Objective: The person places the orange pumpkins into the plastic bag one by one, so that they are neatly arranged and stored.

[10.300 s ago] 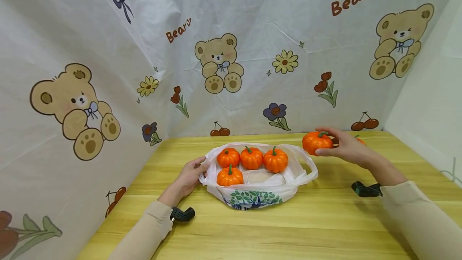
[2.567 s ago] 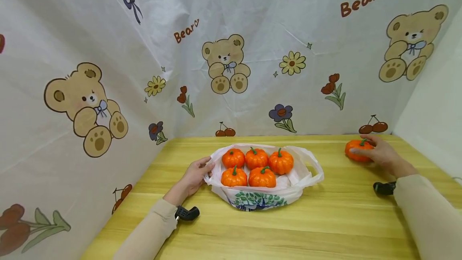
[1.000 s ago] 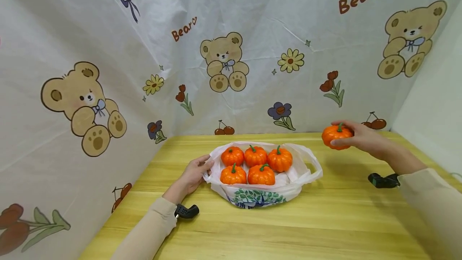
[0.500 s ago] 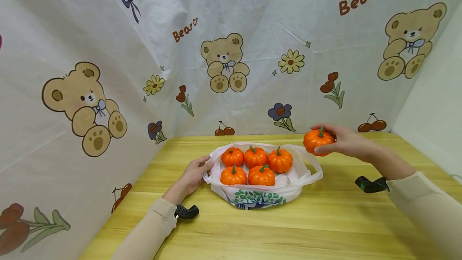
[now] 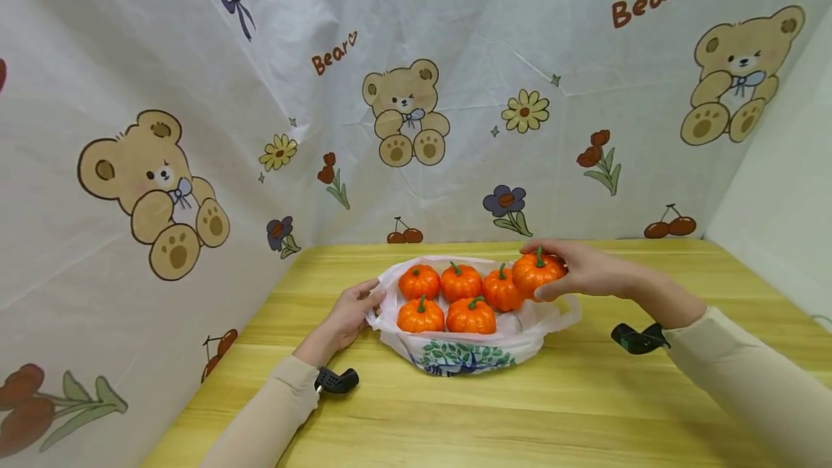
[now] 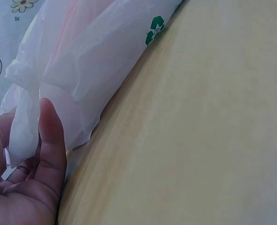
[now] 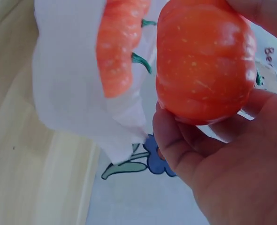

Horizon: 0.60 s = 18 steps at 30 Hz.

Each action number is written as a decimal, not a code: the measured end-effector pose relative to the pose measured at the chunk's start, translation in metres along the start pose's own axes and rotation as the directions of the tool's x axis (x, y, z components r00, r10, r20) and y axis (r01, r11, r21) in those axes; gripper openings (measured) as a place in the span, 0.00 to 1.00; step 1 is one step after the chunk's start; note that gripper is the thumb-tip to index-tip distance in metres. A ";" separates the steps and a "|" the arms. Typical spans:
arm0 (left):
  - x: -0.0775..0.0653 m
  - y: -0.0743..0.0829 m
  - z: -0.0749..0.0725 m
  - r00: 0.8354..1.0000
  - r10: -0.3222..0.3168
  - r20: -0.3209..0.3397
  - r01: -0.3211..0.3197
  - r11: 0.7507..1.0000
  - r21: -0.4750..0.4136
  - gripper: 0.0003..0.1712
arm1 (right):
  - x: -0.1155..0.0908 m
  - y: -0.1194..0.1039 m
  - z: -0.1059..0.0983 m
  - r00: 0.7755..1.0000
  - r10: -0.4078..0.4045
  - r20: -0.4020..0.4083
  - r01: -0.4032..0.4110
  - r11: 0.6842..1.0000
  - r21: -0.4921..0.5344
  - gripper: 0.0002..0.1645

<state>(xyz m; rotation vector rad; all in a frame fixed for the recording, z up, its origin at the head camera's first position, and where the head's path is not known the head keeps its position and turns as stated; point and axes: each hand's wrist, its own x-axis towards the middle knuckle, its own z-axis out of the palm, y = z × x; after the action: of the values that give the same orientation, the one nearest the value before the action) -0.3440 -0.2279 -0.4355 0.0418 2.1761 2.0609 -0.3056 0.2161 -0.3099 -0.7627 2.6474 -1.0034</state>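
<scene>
A white plastic bag (image 5: 396,345) with a green tree print lies open on the table, holding several small orange pumpkins (image 5: 421,316) with green stems in two rows. My left hand (image 5: 347,316) pinches the bag's left handle; the left wrist view shows the white plastic (image 6: 26,126) between thumb and fingers. My right hand (image 5: 585,271) grips another pumpkin (image 5: 534,274) by its sides, stem up, above the bag's right end. It partly hides the rear right pumpkin (image 5: 499,293). In the right wrist view the held pumpkin (image 7: 204,61) hangs apart from the bag.
The wooden table (image 5: 455,417) runs back to a white cloth (image 5: 455,193) printed with bears and flowers. A white wall (image 5: 780,215) stands on the right. Dark wrist devices (image 5: 336,381) sit on both forearms.
My right hand has picked the pumpkin off the table's right side and carried it left to over the bag. Compared with the oldest frame, the bag holds one more pumpkin. My left hand stays put.
</scene>
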 end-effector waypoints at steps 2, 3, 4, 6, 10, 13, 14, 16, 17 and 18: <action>0.001 -0.001 0.000 1.000 0.004 -0.001 -0.004 1.000 -0.002 0.35 | 0.003 -0.001 0.005 1.000 -0.010 0.023 0.010 1.000 -0.009 0.45; 0.001 -0.002 0.001 1.000 0.006 0.000 -0.006 1.000 -0.002 0.35 | 0.004 -0.001 0.008 0.999 -0.015 0.030 0.015 1.000 -0.018 0.44; 0.001 -0.002 0.000 1.000 0.008 0.001 -0.008 1.000 -0.002 0.35 | 0.005 -0.002 0.010 0.999 -0.020 0.037 0.021 0.999 -0.031 0.44; 0.002 -0.001 0.000 1.000 0.004 0.001 -0.004 1.000 -0.006 0.35 | 0.008 -0.004 0.014 0.999 -0.024 0.048 0.026 0.999 -0.044 0.43; 0.001 -0.001 -0.001 1.000 -0.002 0.006 0.002 1.000 -0.007 0.35 | 0.013 -0.005 0.022 0.998 -0.029 0.059 0.032 0.998 -0.054 0.43; 0.000 -0.001 0.000 1.000 -0.005 0.008 0.005 1.000 -0.007 0.35 | 0.016 -0.003 0.027 0.997 -0.032 0.064 0.036 0.998 -0.058 0.42; 0.001 -0.001 0.000 1.000 -0.006 0.008 0.006 1.000 -0.009 0.34 | 0.017 -0.002 0.029 0.997 -0.033 0.065 0.037 0.998 -0.058 0.42; 0.001 -0.001 0.000 1.000 -0.006 0.008 0.006 1.000 -0.010 0.34 | 0.018 0.000 0.032 0.997 -0.035 0.063 0.039 0.997 -0.059 0.42; 0.001 -0.001 0.000 1.000 -0.005 0.005 0.005 1.000 -0.009 0.34 | 0.019 0.001 0.033 0.998 -0.034 0.062 0.037 0.998 -0.059 0.42; 0.001 -0.001 0.000 1.000 -0.005 0.003 0.005 1.000 -0.010 0.34 | 0.019 0.002 0.034 0.998 -0.031 0.061 0.034 0.998 -0.057 0.42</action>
<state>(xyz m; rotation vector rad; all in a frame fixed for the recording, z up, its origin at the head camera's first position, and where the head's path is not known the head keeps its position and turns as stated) -0.3448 -0.2281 -0.4361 0.0378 2.1623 2.0671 -0.3101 0.1885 -0.3369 -0.8377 2.6312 -0.9002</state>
